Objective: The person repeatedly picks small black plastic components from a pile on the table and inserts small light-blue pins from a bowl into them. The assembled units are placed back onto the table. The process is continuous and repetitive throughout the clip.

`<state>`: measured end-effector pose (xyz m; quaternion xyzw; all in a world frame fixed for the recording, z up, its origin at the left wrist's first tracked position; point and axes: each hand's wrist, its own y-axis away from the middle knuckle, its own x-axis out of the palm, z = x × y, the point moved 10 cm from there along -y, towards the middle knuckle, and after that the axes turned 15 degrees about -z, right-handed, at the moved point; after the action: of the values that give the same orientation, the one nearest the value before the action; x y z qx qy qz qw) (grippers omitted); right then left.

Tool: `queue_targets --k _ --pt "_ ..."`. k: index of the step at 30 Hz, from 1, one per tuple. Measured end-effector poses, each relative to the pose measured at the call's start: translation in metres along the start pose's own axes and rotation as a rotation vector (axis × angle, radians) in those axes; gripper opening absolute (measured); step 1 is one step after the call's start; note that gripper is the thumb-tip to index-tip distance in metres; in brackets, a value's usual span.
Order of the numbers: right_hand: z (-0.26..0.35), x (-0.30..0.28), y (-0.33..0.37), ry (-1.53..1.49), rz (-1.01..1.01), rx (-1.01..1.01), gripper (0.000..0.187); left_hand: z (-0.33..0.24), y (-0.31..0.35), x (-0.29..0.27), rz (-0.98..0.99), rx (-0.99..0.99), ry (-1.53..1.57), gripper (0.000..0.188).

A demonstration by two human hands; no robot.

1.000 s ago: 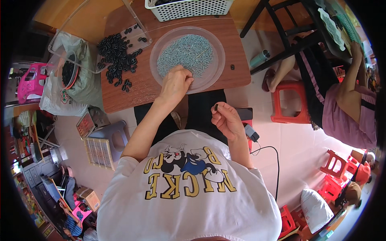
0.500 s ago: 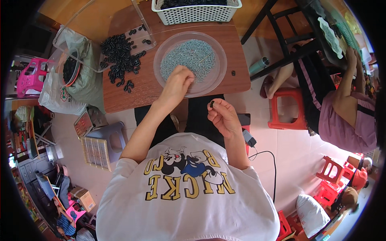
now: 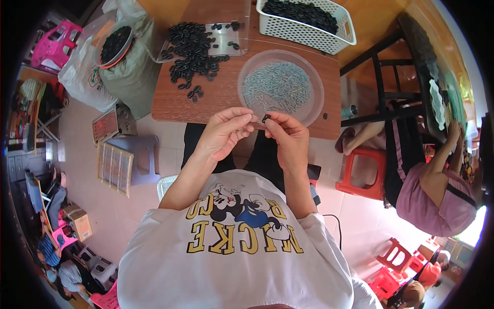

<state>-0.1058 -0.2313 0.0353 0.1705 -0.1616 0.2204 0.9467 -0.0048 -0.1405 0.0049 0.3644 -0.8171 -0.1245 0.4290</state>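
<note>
I have a little black piece (image 3: 266, 118) in my right hand (image 3: 290, 138). I grip it tight between my thumb and my first finger. My left hand (image 3: 223, 136) is just beside it, with the thumb and finger tips brought close together. I can't tell if there is a tiny thing pinched in them, because it is too small to see. The black piece is up in front of me, at the near edge of the brown table (image 3: 221, 98), just in front of the round clear bowl (image 3: 317, 92).

The bowl has lots of thin blue-grey pegs (image 3: 278, 82) in it. To the left of the bowl, a big pile of black pieces (image 3: 190, 49) lies on the table, and a few more lie on a clear tray (image 3: 220, 49) at the far side. Also on the far side, a white basket (image 3: 288, 30) with holes has lots of black bits (image 3: 301, 14) in it. One loose bit (image 3: 325, 116) lies near the table's right edge.

On the left there is a green-grey sack (image 3: 131, 90) and a white bag (image 3: 82, 85). On the right, near a red stool (image 3: 355, 188), I see a person in a pink top (image 3: 437, 201)
</note>
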Motion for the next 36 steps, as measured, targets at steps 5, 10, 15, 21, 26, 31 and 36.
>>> queue_targets --k 5,10,15,21,26,31,36 --pt "-0.001 0.018 0.008 0.134 0.035 -0.076 0.017 -0.004 0.002 -0.016 -0.01 0.027 0.034 0.011" --pt "-0.003 0.027 0.014 0.194 0.055 -0.08 0.016 -0.002 0.006 -0.016 0.028 0.004 0.033 0.01" --pt "-0.004 0.025 0.016 0.226 0.028 -0.068 0.016 -0.001 0.011 -0.015 0.008 0.025 -0.031 0.009" --pt "-0.003 0.017 0.02 0.358 -0.014 -0.144 0.014 -0.002 0.012 -0.019 -0.034 0.095 -0.123 0.008" --pt "0.009 0.019 0.028 0.53 -0.043 -0.334 0.013 -0.012 0.012 -0.014 -0.027 0.353 -0.301 0.007" --pt "-0.021 0.016 0.013 0.449 -0.007 -0.128 0.014 0.003 0.0 -0.028 -0.029 0.17 -0.256 0.009" --pt "-0.024 0.017 0.015 0.467 -0.048 -0.193 0.015 -0.007 -0.003 -0.035 -0.062 0.192 -0.184 0.027"
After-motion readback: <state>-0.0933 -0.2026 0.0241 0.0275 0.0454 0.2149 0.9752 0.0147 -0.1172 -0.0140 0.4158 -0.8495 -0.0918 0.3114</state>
